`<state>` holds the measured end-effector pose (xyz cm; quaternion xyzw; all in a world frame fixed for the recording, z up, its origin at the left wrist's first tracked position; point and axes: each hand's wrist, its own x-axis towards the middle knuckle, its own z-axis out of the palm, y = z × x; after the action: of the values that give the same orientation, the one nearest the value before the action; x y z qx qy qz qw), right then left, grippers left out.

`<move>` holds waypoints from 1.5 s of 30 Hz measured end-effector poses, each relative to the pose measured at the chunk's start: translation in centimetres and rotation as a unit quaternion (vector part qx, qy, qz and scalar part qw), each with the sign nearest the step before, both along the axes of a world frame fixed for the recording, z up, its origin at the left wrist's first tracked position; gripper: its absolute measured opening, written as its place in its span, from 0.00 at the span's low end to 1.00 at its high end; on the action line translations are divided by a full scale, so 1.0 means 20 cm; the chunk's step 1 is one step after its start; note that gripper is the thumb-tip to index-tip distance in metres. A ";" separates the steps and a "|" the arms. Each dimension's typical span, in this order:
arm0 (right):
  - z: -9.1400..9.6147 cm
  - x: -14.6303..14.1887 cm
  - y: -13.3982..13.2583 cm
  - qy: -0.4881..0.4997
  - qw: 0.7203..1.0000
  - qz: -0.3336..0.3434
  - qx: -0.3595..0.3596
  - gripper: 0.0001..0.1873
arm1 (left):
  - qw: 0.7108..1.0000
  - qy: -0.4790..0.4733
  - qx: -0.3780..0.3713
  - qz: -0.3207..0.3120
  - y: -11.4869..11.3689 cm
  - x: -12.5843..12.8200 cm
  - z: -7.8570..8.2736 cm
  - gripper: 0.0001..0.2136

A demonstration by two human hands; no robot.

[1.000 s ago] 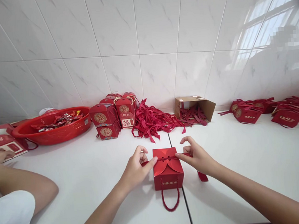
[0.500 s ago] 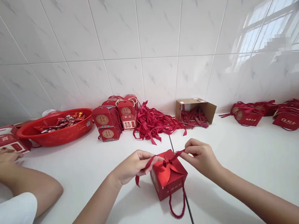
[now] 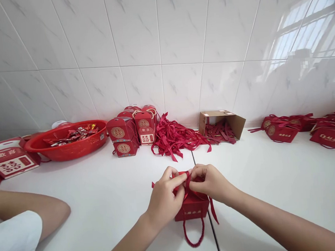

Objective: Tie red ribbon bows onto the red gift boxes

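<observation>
A red gift box [image 3: 192,211] with gold lettering stands before me on the white table, its rope handle [image 3: 195,244] hanging over the front. Above its lid, my left hand [image 3: 167,195] pinches a dark red ribbon [image 3: 188,180] from the left. My right hand [image 3: 211,182] grips the same ribbon from the other side, fingertips nearly meeting those of the left. One ribbon end dangles down the box's right side, and another tip pokes out at the left. My fingers cover most of the lid and the ribbon's crossing.
A red basket of wrapped sweets [image 3: 70,143], stacked red boxes [image 3: 122,138], a ribbon pile [image 3: 177,136] and a cardboard box of ribbons [image 3: 224,127] line the wall. Tied boxes [image 3: 329,132] stand at right. A co-worker's arm [image 3: 28,200] is at left beside another box [image 3: 13,160].
Both hands have come together over the lid; before, they held the ribbon ends apart. The box has turned slightly. The co-worker's hand has drawn back left.
</observation>
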<state>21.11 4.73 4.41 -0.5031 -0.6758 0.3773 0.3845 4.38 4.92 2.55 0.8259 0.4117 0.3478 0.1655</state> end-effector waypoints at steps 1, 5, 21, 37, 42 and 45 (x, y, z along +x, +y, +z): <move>0.00 0.01 0.01 0.001 1.000 0.009 -0.017 0.05 | 1.000 -0.007 0.005 -0.011 0.00 -0.01 0.00 0.14; 0.02 0.03 0.04 -0.014 0.995 0.058 -0.078 0.03 | 0.996 -0.029 0.018 -0.081 0.04 -0.04 0.00 0.14; 0.08 0.18 0.00 -0.216 0.975 0.047 0.013 0.05 | 0.998 -0.028 -0.055 -0.034 0.11 -0.20 0.09 0.04; 0.03 0.20 -0.04 -0.292 0.949 0.014 0.121 0.07 | 0.990 0.137 0.010 -0.031 0.13 -0.26 0.10 0.11; 0.03 0.21 -0.06 -0.280 0.955 0.023 0.097 0.08 | 0.983 0.169 0.077 -0.007 0.11 -0.29 0.05 0.09; 0.02 0.23 -0.06 -0.239 0.964 0.060 0.098 0.06 | 0.992 0.119 0.014 -0.043 0.11 -0.30 0.01 0.09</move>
<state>25.76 3.60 4.82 -0.4975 -0.8105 0.2002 0.2356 -1.65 7.04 2.82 0.8807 0.3875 0.2451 0.1188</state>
